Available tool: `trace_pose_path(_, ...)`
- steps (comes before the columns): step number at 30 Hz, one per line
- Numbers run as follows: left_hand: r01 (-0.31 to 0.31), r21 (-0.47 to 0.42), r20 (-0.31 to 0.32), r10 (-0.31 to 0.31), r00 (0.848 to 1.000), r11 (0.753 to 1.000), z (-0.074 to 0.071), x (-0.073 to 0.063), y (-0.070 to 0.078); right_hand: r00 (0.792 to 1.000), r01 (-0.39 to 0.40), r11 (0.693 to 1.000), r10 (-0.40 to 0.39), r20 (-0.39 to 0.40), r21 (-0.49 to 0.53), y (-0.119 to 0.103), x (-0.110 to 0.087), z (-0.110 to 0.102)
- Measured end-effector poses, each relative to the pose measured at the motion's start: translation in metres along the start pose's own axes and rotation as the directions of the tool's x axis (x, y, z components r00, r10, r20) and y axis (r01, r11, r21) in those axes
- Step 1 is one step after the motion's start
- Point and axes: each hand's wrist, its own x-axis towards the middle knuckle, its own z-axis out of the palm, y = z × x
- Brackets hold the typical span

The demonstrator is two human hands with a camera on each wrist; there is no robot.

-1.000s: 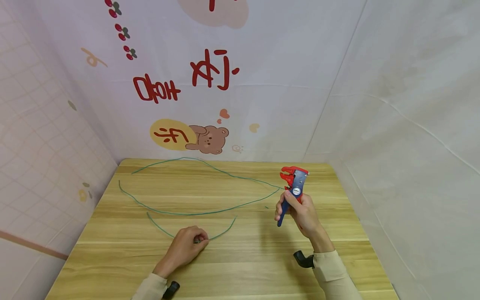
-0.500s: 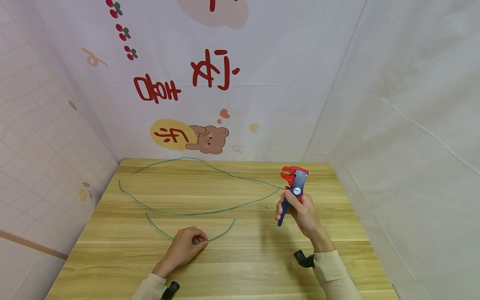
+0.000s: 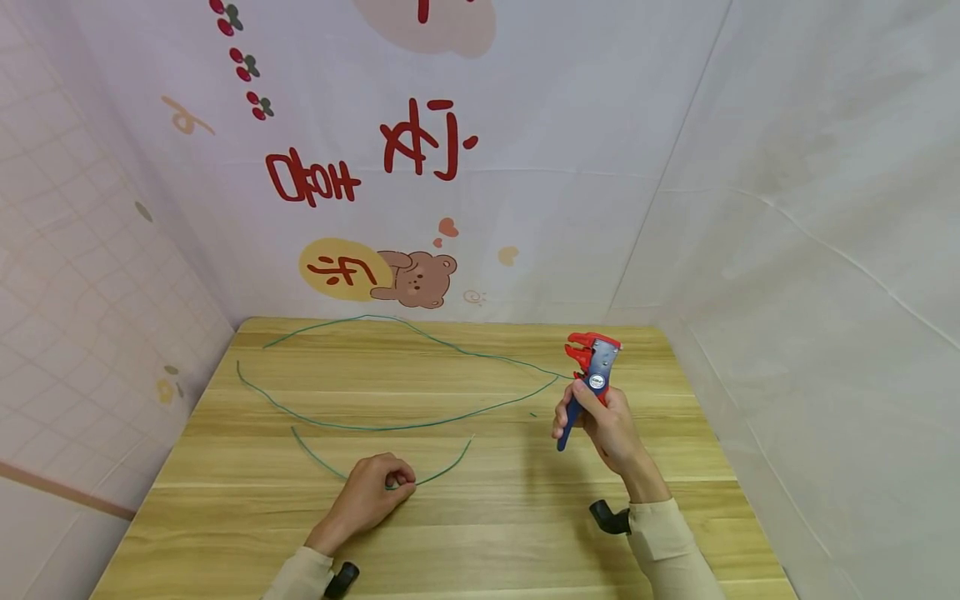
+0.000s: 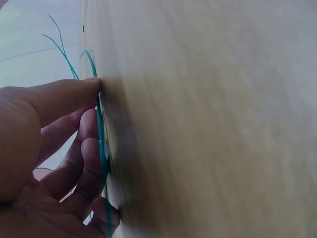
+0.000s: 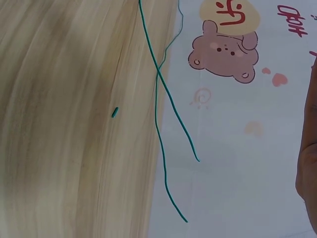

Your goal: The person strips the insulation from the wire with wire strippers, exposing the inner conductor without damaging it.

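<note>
My left hand (image 3: 367,493) pinches a short green wire (image 3: 450,468) between thumb and fingertips, low over the table. Both ends of this wire curve up and away from the hand, and its right tip looks pale. In the left wrist view the wire (image 4: 102,139) runs along the fingertips close to the wood. A red and blue wire stripper (image 3: 598,362) is gripped in my right hand (image 3: 613,433), its red jaws pointing left and standing apart with no wire seen in them. Only an edge of that hand shows in the right wrist view, where the stripper is out of sight.
Two long green wires lie farther back, a front wire (image 3: 382,429) and a rear wire (image 3: 450,344), meeting near the stripper. A tiny green scrap (image 3: 533,415) lies left of my right hand. Printed cloth walls (image 3: 555,208) border the wooden table (image 3: 480,542).
My right hand and the stripper have shifted very slightly to the right. The short wire's right end has tilted a little; my left hand stays in place, still pinching it.
</note>
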Motion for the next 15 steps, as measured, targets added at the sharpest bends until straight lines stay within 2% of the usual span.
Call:
trace_pose_path(11, 0.034, 0.008, -0.014, -0.034, 0.999, 0.999, 0.0005, 0.0038, 0.0038, 0.999, -0.037, 0.999, 0.037, -0.014, -0.003, 0.0058, -0.0034, -0.0072)
trace_pose_path(15, 0.013, 0.005, -0.015, -0.013, 1.000, 1.000, -0.0027, 0.0063, 0.0056, 0.999, -0.050, 0.999, 0.050, -0.013, -0.001, 0.0072, -0.0051, -0.0095)
